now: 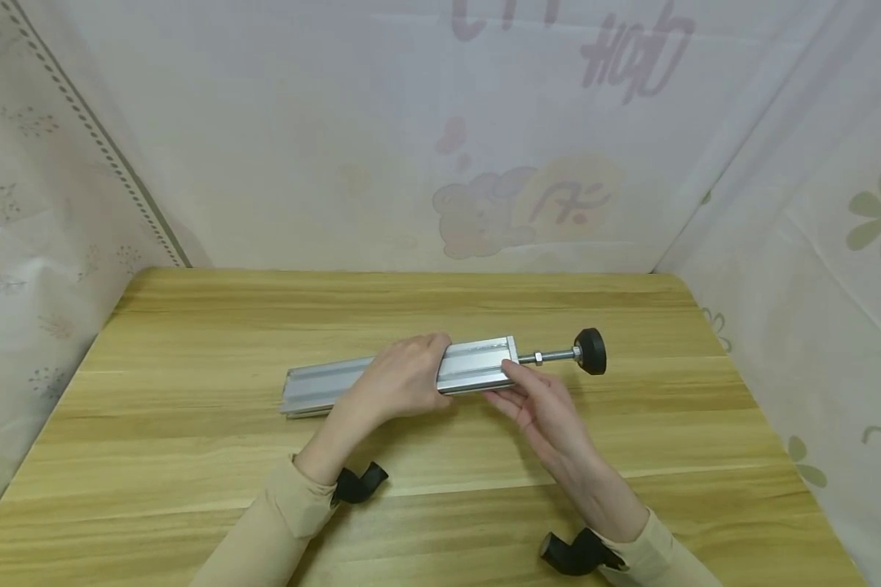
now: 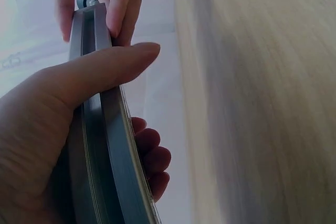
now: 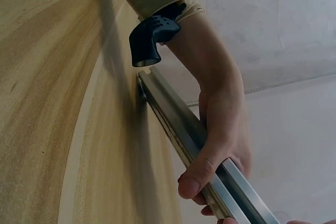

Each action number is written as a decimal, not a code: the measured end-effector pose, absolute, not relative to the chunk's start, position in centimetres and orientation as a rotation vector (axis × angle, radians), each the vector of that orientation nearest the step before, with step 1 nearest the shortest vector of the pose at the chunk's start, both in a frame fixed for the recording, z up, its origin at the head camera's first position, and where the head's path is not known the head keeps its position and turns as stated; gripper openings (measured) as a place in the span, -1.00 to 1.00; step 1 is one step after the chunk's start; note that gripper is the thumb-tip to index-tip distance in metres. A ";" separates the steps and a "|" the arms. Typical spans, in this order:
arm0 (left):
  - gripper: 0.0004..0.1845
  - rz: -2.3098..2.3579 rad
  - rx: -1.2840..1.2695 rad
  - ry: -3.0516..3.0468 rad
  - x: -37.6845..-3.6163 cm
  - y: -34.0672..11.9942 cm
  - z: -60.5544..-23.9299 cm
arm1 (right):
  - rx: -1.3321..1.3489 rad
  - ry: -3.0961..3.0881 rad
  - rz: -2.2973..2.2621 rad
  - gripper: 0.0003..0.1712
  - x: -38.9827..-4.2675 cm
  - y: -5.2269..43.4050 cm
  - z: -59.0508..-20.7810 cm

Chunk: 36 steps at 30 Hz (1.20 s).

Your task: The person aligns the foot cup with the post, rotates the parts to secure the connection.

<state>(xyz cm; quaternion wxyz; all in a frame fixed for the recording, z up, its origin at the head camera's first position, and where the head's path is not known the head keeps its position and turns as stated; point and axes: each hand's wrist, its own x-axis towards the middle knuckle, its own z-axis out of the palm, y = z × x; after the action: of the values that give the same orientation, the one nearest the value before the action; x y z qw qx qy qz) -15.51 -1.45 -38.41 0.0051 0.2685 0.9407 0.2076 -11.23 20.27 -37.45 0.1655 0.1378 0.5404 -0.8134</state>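
Note:
A silver aluminium profile (image 1: 477,364) with slots along it is held slightly slanted over the table. My left hand (image 1: 404,375) grips it around its middle, the thumb on one side and the fingers curled round the other in the left wrist view. At its right end my right hand (image 1: 551,416) pinches the edge, thumb above and fingers underneath. From that end plate sticks out a threaded rod (image 1: 558,355) with a nut (image 1: 538,359) on it and a black round levelling foot (image 1: 591,351) at its tip. Part of the profile is hidden behind my left hand.
The wood-grain table (image 1: 191,326) spreads beneath both hands. Pale printed cloth (image 1: 301,147) hangs behind it and at both sides. A black wrist mount (image 1: 360,483) juts from the left sleeve, and another black mount (image 1: 576,552) from the right.

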 end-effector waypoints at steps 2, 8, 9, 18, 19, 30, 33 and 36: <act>-0.31 0.647 0.831 2.933 -15.5 -1.4 -38.5 | 0.411 1.516 -2.320 -0.46 -11.2 20.3 -37.6; -0.31 0.631 0.837 2.919 -15.6 -1.3 -38.7 | 0.444 1.480 -2.310 -0.43 -11.1 20.4 -38.0; -0.31 0.624 0.840 2.917 -15.6 -1.3 -38.7 | 0.450 1.476 -2.306 -0.42 -11.0 20.4 -38.1; -0.27 0.576 0.859 2.887 -15.8 -1.3 -39.3 | 0.549 1.425 -2.325 -0.43 -10.7 19.9 -38.8; -0.24 0.578 0.856 2.880 -15.8 -1.3 -39.4 | 0.553 1.428 -2.320 -0.42 -10.7 19.9 -38.8; -0.36 0.510 0.814 2.825 -16.2 -1.8 -39.9 | 0.594 1.386 -2.290 -0.41 -10.7 19.2 -39.6; -0.38 0.500 0.793 2.815 -16.3 -1.9 -40.0 | 0.599 1.370 -2.289 -0.41 -10.7 19.0 -39.8; -0.37 0.489 0.794 2.806 -16.4 -1.9 -40.1 | 0.607 1.359 -2.290 -0.41 -10.7 19.0 -40.0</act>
<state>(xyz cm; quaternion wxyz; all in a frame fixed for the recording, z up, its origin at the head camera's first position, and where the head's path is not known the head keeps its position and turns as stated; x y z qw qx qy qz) -16.38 -1.93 -40.06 0.0923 0.2675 0.9449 0.1647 -10.67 18.97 -40.03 0.2037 0.2175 0.4872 -0.8209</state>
